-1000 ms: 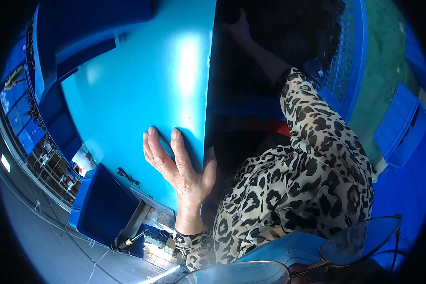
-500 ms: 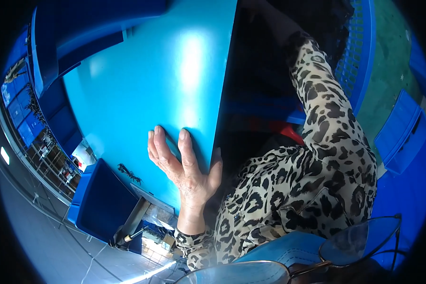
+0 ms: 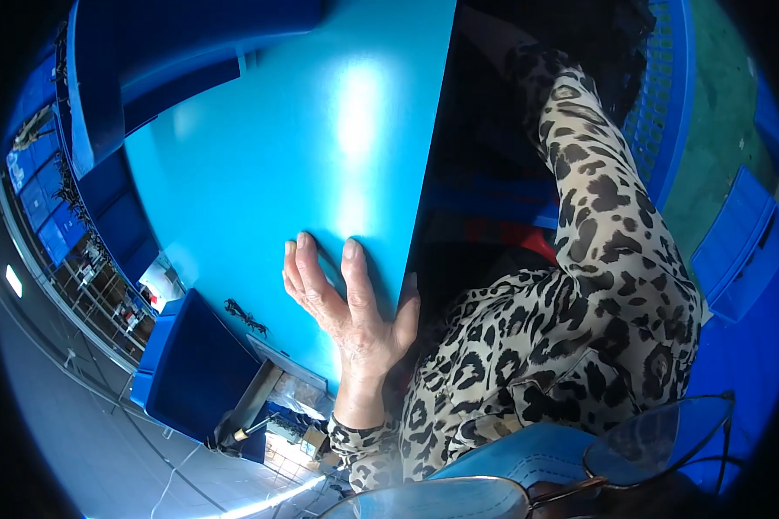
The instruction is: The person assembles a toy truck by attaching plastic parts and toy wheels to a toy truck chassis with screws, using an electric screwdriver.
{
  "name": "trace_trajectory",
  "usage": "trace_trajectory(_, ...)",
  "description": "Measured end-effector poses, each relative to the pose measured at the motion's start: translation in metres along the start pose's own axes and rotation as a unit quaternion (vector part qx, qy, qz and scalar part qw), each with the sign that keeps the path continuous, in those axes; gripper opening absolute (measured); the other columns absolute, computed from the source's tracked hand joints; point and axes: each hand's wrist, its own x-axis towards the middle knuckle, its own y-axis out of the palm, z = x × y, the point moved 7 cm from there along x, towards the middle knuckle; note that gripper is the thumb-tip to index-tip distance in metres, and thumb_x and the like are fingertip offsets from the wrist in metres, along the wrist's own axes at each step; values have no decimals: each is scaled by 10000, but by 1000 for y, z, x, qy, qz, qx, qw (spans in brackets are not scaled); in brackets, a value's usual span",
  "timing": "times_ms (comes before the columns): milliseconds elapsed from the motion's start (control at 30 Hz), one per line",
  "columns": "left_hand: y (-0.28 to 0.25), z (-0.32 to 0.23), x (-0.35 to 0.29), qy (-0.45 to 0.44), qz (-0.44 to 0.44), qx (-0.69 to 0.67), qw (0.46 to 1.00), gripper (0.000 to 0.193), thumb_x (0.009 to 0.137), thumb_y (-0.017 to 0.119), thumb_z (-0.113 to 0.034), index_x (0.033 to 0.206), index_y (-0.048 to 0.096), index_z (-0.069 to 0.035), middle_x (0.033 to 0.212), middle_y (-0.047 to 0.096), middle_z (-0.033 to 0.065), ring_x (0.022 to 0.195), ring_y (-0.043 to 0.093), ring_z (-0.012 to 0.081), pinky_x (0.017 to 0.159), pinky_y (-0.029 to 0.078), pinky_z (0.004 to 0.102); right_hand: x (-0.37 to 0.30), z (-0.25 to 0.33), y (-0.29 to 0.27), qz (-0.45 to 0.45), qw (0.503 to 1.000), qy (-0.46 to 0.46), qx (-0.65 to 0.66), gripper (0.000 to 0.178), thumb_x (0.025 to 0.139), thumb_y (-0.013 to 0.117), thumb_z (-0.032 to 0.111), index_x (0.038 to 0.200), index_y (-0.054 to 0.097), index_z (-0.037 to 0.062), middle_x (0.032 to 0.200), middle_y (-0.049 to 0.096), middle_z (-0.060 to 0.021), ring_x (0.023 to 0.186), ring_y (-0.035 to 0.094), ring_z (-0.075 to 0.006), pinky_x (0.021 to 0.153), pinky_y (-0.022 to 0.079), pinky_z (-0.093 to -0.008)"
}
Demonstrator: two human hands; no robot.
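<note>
My left hand (image 3: 359, 324) lies palm down on the bright blue tabletop (image 3: 260, 173). Its fingers are stretched out over the surface, and the thumb hangs at the table's edge; nothing shows in its grasp. My right arm, in a leopard-print sleeve (image 3: 601, 177), reaches up and away into the dark space beside the table. Past the cuff, only a dim stretch of forearm (image 3: 498, 35) shows; the right hand itself is out of sight. Close to the table's left end lies a small bunch of black pieces (image 3: 245, 317).
Dark blue bins (image 3: 195, 372) stand along the table's left side, with another large one (image 3: 190, 43) at the far end. To the right are a blue perforated basket (image 3: 673, 112), a blue bin (image 3: 736, 246) and a green floor (image 3: 723, 112). Something red (image 3: 532, 238) sits under my arm.
The table, bins and my left hand appear shifted slightly right in the view. The left hand keeps its place on the tabletop; the right arm still reaches into the dark.
</note>
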Motion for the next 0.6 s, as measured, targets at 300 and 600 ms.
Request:
trace_trajectory(300, -1, -4, 2, -2, 4, 6, 1000, 740, 556, 717, -181, 1216, 395, -89, 1316, 208, 267, 1193, 219, 473, 917, 224, 570, 14, -24, 9, 15, 998, -50, -37, 385, 818, 473, 348, 1146, 495, 148, 1191, 449, -85, 1140, 371, -287, 905, 299, -554)
trace_trajectory(600, -1, -4, 1, 3, 4, 15, 1000, 825, 559, 679, -150, 1302, 322, -138, 1347, 196, 244, 1225, 225, 448, 951, 220, 560, 33, -35, 26, 34, 992, -102, -69, 345, 825, 461, 312, 1120, 506, 140, 1172, 470, -74, 1125, 393, -260, 922, 285, -529)
